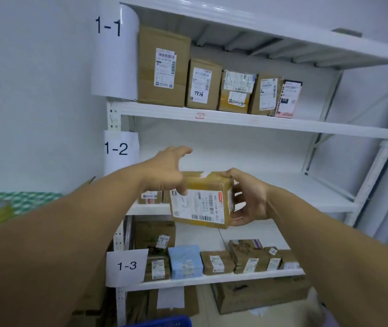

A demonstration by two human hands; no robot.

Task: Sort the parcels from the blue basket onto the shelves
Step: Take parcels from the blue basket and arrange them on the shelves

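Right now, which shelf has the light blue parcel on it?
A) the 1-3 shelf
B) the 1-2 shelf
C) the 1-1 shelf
A: the light blue parcel stands on the shelf beside the 1-3 sign. The brown parcel gripped by the right hand is a different one, held up higher.

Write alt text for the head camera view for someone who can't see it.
The right hand grips a taped cardboard parcel with a shipping label before shelf 1-2; the left hand touches its front with the thumb, fingers spread. Shelves 1-1 and 1-3 hold more parcels.
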